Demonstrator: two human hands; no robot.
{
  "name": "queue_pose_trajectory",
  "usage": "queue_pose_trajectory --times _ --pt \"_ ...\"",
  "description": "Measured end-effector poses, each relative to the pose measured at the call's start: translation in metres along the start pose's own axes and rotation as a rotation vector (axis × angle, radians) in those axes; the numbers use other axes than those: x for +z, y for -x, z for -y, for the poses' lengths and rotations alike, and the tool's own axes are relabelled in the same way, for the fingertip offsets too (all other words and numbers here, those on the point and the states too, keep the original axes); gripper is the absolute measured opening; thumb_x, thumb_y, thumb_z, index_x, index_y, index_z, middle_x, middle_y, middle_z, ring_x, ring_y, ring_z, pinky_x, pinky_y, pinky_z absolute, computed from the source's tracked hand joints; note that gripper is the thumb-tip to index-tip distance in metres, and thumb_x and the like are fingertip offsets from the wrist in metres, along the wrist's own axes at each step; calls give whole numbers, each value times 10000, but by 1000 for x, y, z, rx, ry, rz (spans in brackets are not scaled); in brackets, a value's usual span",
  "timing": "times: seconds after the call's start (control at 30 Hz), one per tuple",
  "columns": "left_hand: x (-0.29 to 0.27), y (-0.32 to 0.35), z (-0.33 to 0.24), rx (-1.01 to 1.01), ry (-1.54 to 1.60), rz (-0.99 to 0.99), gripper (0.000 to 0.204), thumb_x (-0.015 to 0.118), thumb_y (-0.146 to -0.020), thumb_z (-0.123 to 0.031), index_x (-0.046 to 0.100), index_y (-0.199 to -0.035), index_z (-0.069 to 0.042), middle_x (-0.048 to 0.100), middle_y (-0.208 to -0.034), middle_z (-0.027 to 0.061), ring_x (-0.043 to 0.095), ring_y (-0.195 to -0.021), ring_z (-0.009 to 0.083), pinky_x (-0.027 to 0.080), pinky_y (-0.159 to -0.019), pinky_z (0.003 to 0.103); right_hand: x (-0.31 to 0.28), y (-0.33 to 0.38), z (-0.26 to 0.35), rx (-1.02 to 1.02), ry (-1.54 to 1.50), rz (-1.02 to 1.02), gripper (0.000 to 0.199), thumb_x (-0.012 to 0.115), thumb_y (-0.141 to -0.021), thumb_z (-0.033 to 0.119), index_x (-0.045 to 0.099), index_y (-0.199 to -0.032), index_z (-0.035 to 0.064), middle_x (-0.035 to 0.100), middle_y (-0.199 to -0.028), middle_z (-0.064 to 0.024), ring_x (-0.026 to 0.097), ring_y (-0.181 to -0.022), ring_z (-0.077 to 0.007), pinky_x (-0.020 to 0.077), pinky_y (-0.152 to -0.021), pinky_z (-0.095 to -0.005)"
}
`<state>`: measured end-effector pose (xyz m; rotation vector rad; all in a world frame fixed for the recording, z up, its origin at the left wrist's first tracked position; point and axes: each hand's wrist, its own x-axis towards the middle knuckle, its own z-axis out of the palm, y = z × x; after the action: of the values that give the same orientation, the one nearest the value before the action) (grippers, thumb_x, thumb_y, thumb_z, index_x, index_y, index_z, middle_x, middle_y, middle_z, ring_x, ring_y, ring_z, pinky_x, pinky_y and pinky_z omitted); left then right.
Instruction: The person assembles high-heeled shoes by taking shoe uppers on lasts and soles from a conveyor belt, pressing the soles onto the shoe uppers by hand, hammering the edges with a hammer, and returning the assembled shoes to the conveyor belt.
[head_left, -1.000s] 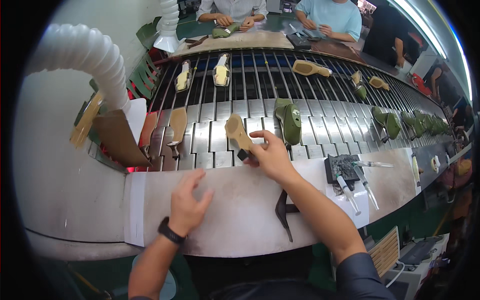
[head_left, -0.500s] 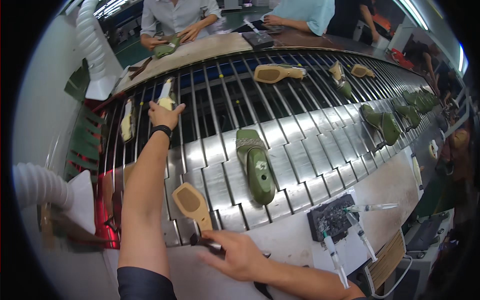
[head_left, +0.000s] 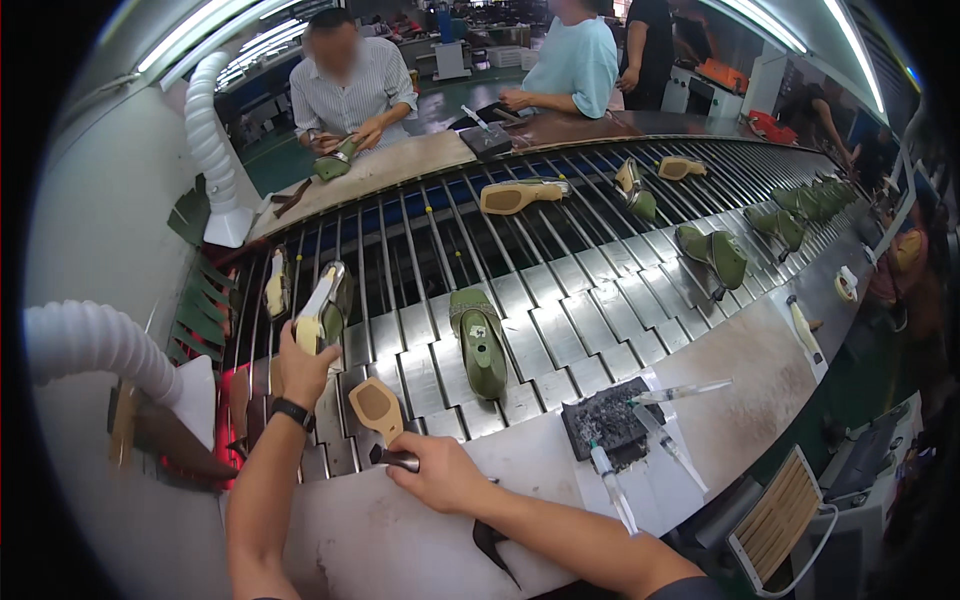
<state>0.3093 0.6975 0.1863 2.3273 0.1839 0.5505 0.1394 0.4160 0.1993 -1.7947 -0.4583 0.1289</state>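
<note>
Left hand [head_left: 305, 368] now drawn back from its far reach half a second ago, closed around a green high-heeled shoe [head_left: 322, 312] with a pale insole, lifted just above the slatted conveyor [head_left: 590, 300] at its near-left side. Right hand [head_left: 440, 472] unmoved, clenched on the dark handle of a tool [head_left: 392, 458] at the front edge of the steel workbench [head_left: 760, 350], touching a tan insole [head_left: 376, 408] propped upright on the slats. Judged a pick-up already made: shoe taken off the belt and coming toward the bench. Another green shoe [head_left: 480, 340] lying on the conveyor just right of the insole, untouched. Beside it on the bench, a black pad [head_left: 608, 420] with syringes [head_left: 612, 488] on white paper. Across the belt, two other people handling shoes of their own; white ribbed hose [head_left: 95, 345] at far left.
</note>
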Motion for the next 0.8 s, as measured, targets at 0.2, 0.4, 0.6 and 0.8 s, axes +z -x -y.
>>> queue_pose_trajectory --times 0.2,0.4,0.6,0.8 --pt "-156 223 -53 153 59 -57 987 893 -687 -119 412 -1534 40 594 -1357 238 608 -1226 381 473 -1090 431 -1 3 6 13 14 -24 347 778 -911 263 733 -1138 4 769 -1101 -216 738 -1027 -397 575 -907 -433" --pt "-222 364 -36 148 -291 -76 945 876 -694 -113 444 -1521 30 556 -1369 271 583 -1237 471 485 -1063 499 33 32 30 490 -644 -144 240 752 -985 221 687 -1091 15 720 -976 -85 691 -929 -131 570 -786 -333" --pt "-216 384 -23 178 1 -294 649 764 -814 -38 541 -1420 26 580 -1338 208 608 -1174 354 493 -1038 445 76 130 51 162 -112 -159 233 786 -955 138 656 -1082 -9 677 -1006 -114 687 -1059 -251 562 -910 -403" --pt "-196 393 0 102 83 -355 530 732 -847 -57 565 -1342 34 598 -1267 194 610 -1155 354 480 -1049 446 42 159 42 -228 528 -230 362 856 -865 231 721 -1087 -22 574 -1467 -323 562 -1375 -462 477 -1132 -477"
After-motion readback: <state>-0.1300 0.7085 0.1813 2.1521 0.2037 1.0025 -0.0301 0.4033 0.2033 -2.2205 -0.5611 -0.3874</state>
